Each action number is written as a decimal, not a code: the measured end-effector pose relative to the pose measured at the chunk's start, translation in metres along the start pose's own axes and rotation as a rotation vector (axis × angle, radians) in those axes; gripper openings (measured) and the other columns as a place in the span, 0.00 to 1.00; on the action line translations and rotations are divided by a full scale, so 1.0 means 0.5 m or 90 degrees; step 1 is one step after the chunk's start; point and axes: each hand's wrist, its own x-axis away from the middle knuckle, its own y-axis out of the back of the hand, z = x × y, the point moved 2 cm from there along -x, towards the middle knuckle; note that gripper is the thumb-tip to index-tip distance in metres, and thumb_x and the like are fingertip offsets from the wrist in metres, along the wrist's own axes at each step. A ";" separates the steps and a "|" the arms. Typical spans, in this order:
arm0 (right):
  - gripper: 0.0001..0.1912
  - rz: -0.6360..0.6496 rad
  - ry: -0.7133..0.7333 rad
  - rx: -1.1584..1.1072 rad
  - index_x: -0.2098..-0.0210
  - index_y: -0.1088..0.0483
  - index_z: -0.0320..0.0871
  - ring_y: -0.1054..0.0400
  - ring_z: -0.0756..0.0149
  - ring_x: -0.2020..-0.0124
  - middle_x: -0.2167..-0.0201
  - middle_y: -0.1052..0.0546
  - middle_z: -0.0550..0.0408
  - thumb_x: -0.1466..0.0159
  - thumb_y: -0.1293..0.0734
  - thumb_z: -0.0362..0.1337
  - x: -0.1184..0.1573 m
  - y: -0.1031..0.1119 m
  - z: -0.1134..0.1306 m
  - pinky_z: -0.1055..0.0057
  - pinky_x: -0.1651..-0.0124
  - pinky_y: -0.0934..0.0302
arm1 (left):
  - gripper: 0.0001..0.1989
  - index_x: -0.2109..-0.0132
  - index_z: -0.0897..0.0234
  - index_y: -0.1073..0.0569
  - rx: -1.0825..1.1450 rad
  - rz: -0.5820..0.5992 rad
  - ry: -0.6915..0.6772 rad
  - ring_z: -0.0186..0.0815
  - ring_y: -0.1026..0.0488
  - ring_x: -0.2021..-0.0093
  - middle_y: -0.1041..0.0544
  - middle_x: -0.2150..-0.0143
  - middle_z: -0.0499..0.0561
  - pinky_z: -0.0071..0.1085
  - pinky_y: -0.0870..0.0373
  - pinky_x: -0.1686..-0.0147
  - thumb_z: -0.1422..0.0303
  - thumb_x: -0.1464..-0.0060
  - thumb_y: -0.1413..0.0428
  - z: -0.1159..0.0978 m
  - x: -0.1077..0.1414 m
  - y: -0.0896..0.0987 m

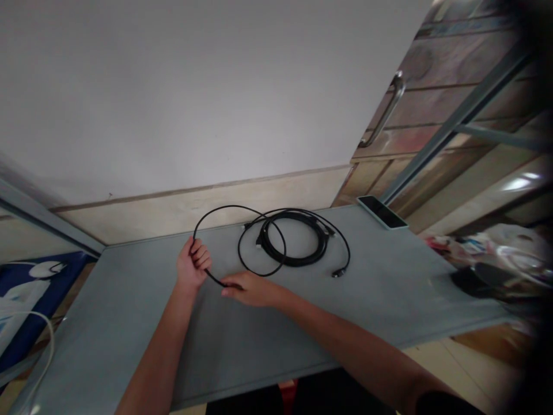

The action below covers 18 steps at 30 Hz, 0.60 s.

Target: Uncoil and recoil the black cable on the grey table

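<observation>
A black sleeve (449, 405) is being worn on the right arm (345, 346), far behind the fingers of the right hand (250, 289), and only its curved edge is being shown at the bottom of the view. Well behind the fingers of both hands, dark clothing (298, 397) is being worn on the body, with no marking being made out on its fabric. A small red patch (288, 395) is being shown against that clothing, though whether it is part of the garment cannot be told. The forearm behind the fingers of the left hand (192, 268) is being left bare, as is the forearm behind the right hand's fingers, both being long and slender and narrowing toward the wrists.
</observation>
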 end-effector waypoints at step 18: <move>0.20 0.581 -0.333 -0.231 0.57 0.24 0.38 0.51 0.80 0.85 0.82 0.40 0.66 0.39 0.32 0.49 0.054 0.077 -0.036 0.79 0.82 0.59 | 0.16 0.71 0.64 0.37 -0.065 -0.220 -0.120 0.24 0.56 0.88 0.54 0.84 0.38 0.25 0.66 0.87 0.64 0.34 0.51 -0.145 0.010 0.111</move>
